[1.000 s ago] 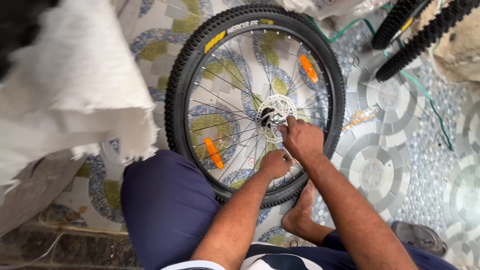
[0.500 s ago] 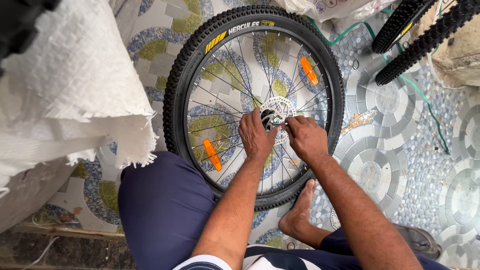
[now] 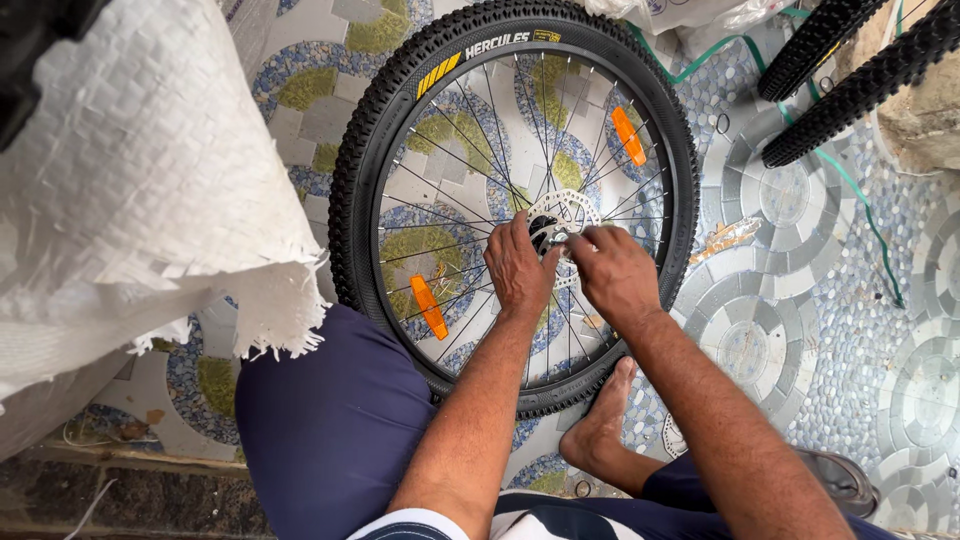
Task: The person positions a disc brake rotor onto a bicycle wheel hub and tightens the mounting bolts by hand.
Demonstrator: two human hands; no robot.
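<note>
A bicycle wheel (image 3: 400,150) with a knobby black tyre and orange reflectors lies flat on the patterned tile floor (image 3: 800,330), its far rim well beyond both hands and its near rim tucked just below the wrists, against a bare foot (image 3: 600,425). At its centre the left hand (image 3: 518,268) presses curled fingers on the hub (image 3: 548,228) beside the perforated brake disc (image 3: 572,208), while the right hand (image 3: 615,272) pinches something small at the axle end (too small to identify). Nothing clamps the wheel, so a hard twist could spin it and slide fingers into the spokes, and a freed part could roll off across the tiles.
</note>
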